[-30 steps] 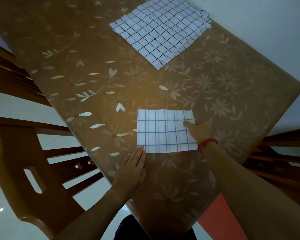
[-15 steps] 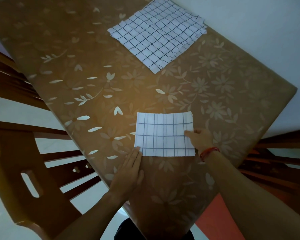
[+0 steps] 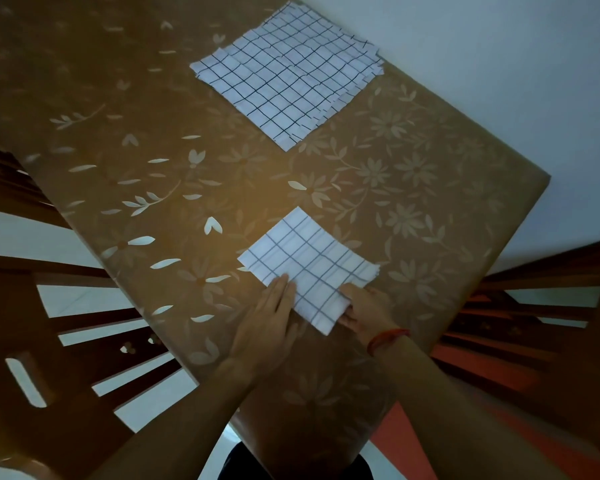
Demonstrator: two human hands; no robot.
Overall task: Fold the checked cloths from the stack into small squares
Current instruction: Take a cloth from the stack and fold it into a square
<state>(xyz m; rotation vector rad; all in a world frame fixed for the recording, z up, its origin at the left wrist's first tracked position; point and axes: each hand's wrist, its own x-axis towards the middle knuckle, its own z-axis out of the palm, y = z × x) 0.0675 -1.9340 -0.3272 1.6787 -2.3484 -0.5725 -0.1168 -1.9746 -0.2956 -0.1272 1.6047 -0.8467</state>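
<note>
- The folded cloth [image 3: 309, 268] is soft and thin. It is white with dark lines that make little boxes.
- It lies flat on the table [image 3: 118, 109], close to the near edge. One corner points at the person.
- At its right side you can see thin layers, one on top of the other.
- The left hand [image 3: 267, 327] lies flat with its fingers straight and close together. The fingertips [image 3: 284, 282] press on the near left edge of the folded cloth.
- The right hand [image 3: 364, 313] grips the near right edge of the folded cloth. The thumb is on top and the fingers curl under it.
- A red band [image 3: 387, 339] goes round the right wrist.
- The stack [image 3: 288, 74] of open checked cloths is well apart, at the far side of the table by the pale wall [image 3: 499, 46]. Its edges are a bit uneven.
- The table has a smooth, shiny brown cover with pale flowers and leaves on it.
- A brown wooden chair [image 3: 49, 393] with slats stands at the left.
- A moment ago the folded cloth sat straight, with its long edge facing the person. Now it is turned.
- The right hand was touching the right side of the cloth. Now it holds the edge near the corner that points at the person.
- The left hand was just below the cloth. Now its fingertips are on it.
</note>
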